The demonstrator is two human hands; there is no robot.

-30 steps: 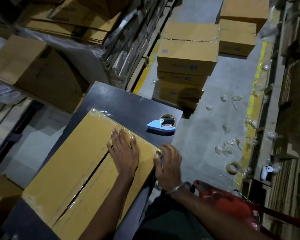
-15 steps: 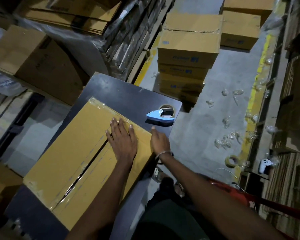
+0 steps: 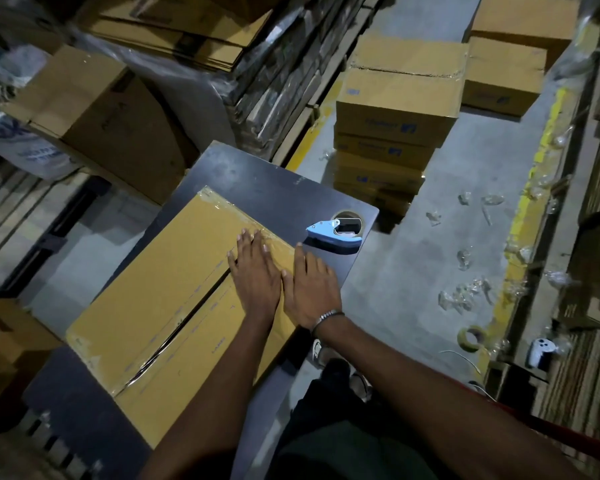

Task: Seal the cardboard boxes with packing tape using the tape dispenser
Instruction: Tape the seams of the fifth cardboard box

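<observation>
Both hands, left hand [image 3: 255,277] and right hand [image 3: 312,289], press flat with straight fingers on the taped box [image 3: 174,306]; next, I think, take the tape dispenser [image 3: 335,232].

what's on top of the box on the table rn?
Both hands lie flat on the cardboard box at its far end: left hand, right hand beside it. Clear tape runs along the far edge. The seam under the palms is hidden.

Single head view, looking steeply down, close over table [image 3: 264,188], aisle beyond.
</observation>
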